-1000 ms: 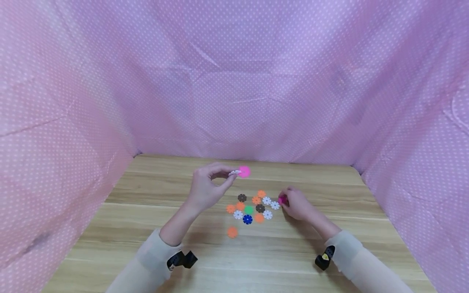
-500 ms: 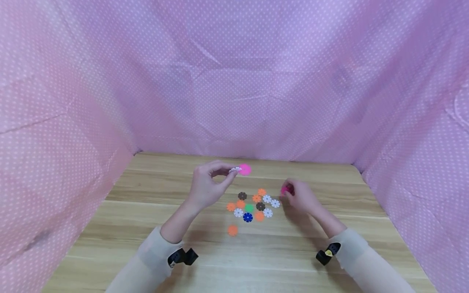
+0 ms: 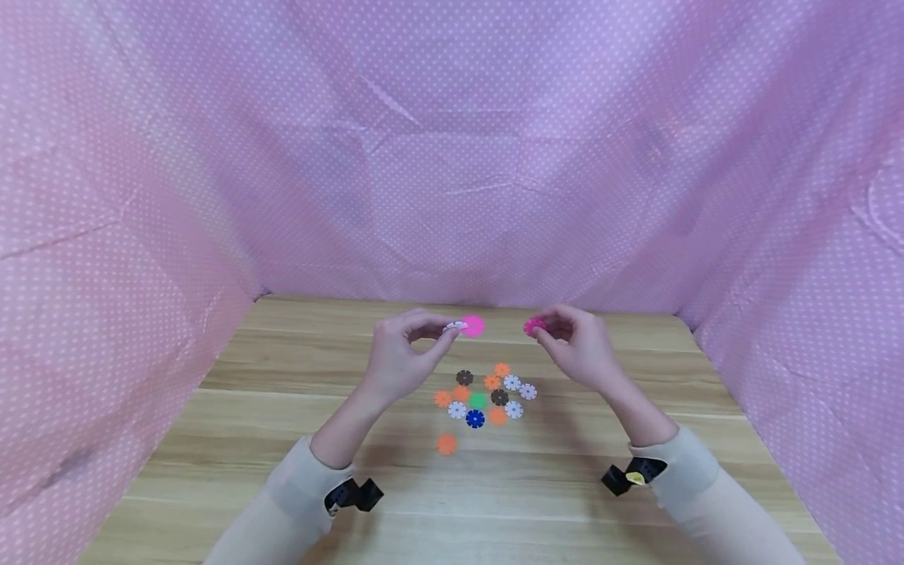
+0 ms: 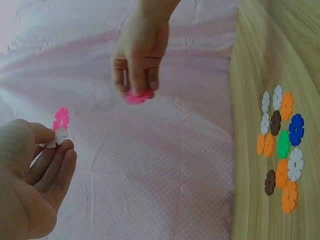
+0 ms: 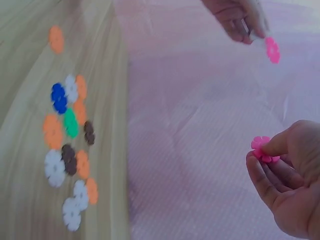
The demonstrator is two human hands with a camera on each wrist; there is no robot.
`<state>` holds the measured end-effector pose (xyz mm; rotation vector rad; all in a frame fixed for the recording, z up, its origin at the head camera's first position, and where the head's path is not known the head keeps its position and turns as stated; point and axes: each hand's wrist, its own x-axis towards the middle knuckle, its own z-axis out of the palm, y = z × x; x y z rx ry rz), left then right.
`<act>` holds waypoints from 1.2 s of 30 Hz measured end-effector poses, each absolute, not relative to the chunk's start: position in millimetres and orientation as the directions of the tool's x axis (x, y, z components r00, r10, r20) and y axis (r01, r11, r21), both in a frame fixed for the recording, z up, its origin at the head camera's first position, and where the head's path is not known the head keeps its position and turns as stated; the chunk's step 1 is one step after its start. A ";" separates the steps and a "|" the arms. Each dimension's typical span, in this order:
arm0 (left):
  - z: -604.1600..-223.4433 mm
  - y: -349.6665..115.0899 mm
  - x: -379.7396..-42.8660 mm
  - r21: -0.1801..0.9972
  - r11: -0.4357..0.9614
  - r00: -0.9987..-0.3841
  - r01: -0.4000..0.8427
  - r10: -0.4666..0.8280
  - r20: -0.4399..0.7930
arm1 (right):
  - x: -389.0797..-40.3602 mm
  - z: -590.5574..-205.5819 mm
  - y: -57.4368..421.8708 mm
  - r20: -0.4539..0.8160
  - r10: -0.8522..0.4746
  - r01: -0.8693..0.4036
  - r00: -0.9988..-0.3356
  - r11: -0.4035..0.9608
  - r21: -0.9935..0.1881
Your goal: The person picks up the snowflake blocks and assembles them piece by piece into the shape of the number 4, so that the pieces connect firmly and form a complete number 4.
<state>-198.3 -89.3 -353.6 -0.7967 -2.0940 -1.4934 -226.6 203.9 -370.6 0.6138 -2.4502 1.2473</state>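
My left hand [image 3: 401,357] pinches a white snowflake disc [image 4: 59,138] between thumb and fingers, above the table. A pink snowflake disc [image 3: 474,326] is joined to its edge and stands at an angle to it. To the right, level with it, my right hand [image 3: 585,349] pinches another pink snowflake disc [image 5: 261,145], partly covered by the thumb. A gap separates the two hands. Below them, loose discs lie flat: a green one [image 3: 478,400], a blue one [image 3: 475,419], and several orange, white and brown ones.
The discs lie in a loose cluster on the wooden table [image 3: 282,439]. One orange disc [image 3: 446,444] lies apart, nearer the front. Pink dotted cloth [image 3: 452,196] hangs behind the table and along both sides.
My right hand has lifted the pink disc from beside the white discs, moving it up and slightly left to the left hand's height. The left hand stays almost still.
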 end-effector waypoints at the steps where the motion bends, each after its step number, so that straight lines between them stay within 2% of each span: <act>1: -353.6 -89.2 -198.3 0.693 0.246 -0.735 0.678 0.196 0.649 | -225.3 -367.0 201.4 0.466 -0.225 -0.511 -0.856 0.506 -0.695; 13: -354.3 -86.6 -197.1 0.708 0.216 -0.740 0.673 0.205 0.641 | -209.2 -342.3 176.1 0.459 -0.252 -0.522 -0.852 0.350 -0.778; 27: -353.1 -83.0 -195.6 0.706 0.240 -0.746 0.666 0.212 0.632 | -200.1 -333.5 161.2 0.517 -0.306 -0.594 -0.800 0.279 -0.755; 36: -353.7 -82.8 -194.8 0.703 0.245 -0.744 0.668 0.228 0.628 | -199.0 -332.8 159.0 0.522 -0.317 -0.606 -0.792 0.308 -0.733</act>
